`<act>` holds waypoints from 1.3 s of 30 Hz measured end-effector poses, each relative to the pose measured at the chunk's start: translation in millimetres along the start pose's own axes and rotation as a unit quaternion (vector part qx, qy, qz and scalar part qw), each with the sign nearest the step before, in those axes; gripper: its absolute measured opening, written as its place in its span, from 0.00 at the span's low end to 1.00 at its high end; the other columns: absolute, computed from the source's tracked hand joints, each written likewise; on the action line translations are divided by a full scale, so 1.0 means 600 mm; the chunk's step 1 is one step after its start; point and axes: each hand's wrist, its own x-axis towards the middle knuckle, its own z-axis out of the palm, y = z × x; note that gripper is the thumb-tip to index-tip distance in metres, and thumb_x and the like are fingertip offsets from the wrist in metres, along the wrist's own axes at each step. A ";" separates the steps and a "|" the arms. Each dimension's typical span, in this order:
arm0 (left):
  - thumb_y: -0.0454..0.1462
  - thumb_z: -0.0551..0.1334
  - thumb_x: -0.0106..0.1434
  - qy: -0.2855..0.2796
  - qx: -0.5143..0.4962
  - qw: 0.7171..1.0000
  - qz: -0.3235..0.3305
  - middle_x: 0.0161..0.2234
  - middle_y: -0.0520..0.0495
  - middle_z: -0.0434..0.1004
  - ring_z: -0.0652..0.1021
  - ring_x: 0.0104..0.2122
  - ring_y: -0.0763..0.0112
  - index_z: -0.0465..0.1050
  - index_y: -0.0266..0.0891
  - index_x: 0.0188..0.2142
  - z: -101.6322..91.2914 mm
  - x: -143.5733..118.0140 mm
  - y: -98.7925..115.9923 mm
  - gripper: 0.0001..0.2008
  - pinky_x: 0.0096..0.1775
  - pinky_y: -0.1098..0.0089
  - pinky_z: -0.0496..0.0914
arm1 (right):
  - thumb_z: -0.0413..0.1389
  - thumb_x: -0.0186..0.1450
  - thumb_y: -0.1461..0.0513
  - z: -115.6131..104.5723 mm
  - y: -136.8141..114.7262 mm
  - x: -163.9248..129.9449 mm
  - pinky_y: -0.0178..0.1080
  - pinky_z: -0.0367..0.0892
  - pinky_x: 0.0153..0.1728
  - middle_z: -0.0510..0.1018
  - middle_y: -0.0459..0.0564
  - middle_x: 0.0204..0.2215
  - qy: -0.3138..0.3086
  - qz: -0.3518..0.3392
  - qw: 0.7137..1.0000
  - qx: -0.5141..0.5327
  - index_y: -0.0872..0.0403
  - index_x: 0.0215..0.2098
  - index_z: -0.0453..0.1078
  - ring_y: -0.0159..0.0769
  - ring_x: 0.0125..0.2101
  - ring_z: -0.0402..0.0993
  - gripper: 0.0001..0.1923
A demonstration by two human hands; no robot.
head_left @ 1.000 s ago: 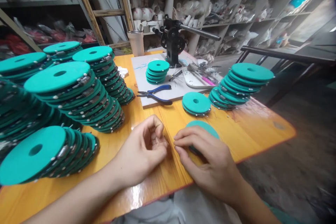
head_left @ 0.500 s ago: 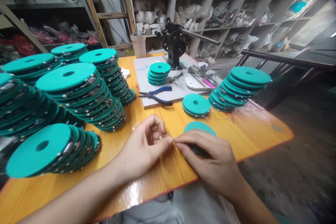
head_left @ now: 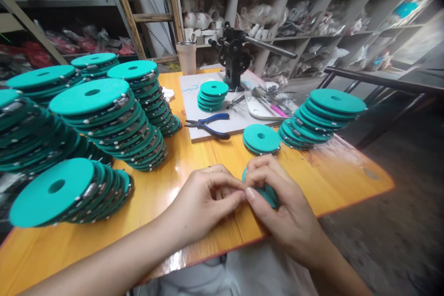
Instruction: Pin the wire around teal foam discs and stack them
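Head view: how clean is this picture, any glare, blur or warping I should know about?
Head view: the hands and green disc are fairly sharp; glare streaks the glossy table near the tall disc stack; wide-angle warping bends the shelves and smears the right edge and floor; the top right corner goes black.

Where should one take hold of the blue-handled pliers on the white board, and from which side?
Grip the pliers by the two blue handles, which lie spread and point to the right, away from the dark jaws at the left. Coming from above seems best, since they lie flat on the white board with free space around the handles.
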 end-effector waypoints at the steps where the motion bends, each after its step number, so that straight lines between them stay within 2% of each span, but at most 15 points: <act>1: 0.36 0.62 0.62 0.004 0.007 1.000 -0.003 0.29 0.49 0.71 0.70 0.27 0.75 0.80 0.35 0.36 -0.001 0.000 0.000 0.08 0.30 0.72 0.64 | 0.49 0.70 0.65 -0.001 0.000 0.000 0.30 0.59 0.39 0.62 0.46 0.36 -0.007 0.005 1.000 0.005 0.55 0.34 0.63 0.26 0.38 0.62 0.05; 7: 0.37 0.64 0.59 0.027 -0.007 0.998 -0.050 0.27 0.48 0.74 0.70 0.25 0.75 0.80 0.34 0.34 -0.004 0.000 0.003 0.08 0.28 0.73 0.65 | 0.48 0.70 0.65 0.002 0.000 -0.003 0.30 0.59 0.37 0.62 0.45 0.35 0.021 0.014 1.000 -0.014 0.56 0.32 0.60 0.25 0.36 0.62 0.07; 12: 0.38 0.65 0.58 0.034 -0.012 0.996 -0.080 0.31 0.44 0.79 0.75 0.30 0.70 0.80 0.35 0.35 -0.007 0.003 -0.001 0.09 0.31 0.72 0.67 | 0.49 0.63 0.70 0.006 0.001 -0.004 0.29 0.59 0.35 0.61 0.45 0.33 0.046 0.003 0.998 -0.042 0.57 0.30 0.61 0.24 0.34 0.62 0.05; 18: 0.39 0.65 0.59 0.025 -0.021 0.996 -0.082 0.33 0.44 0.79 0.77 0.33 0.67 0.80 0.35 0.36 -0.008 0.004 -0.001 0.09 0.34 0.71 0.69 | 0.49 0.60 0.71 0.006 -0.001 -0.002 0.29 0.59 0.32 0.62 0.46 0.32 0.030 0.007 0.998 -0.063 0.58 0.28 0.60 0.24 0.33 0.61 0.04; 26: 0.39 0.65 0.60 0.019 -0.012 0.997 -0.079 0.34 0.44 0.80 0.78 0.33 0.66 0.80 0.36 0.35 -0.008 0.005 0.003 0.09 0.32 0.70 0.70 | 0.49 0.59 0.70 0.005 -0.003 -0.002 0.30 0.61 0.32 0.64 0.46 0.32 0.023 0.022 0.997 -0.071 0.59 0.27 0.61 0.25 0.33 0.63 0.04; 39: 0.38 0.63 0.62 0.022 0.023 0.999 -0.039 0.32 0.46 0.79 0.77 0.30 0.69 0.80 0.37 0.36 -0.009 0.002 0.002 0.09 0.29 0.72 0.69 | 0.49 0.59 0.69 0.007 -0.005 0.000 0.32 0.61 0.32 0.64 0.47 0.31 0.017 0.030 0.996 -0.077 0.58 0.27 0.61 0.27 0.32 0.63 0.04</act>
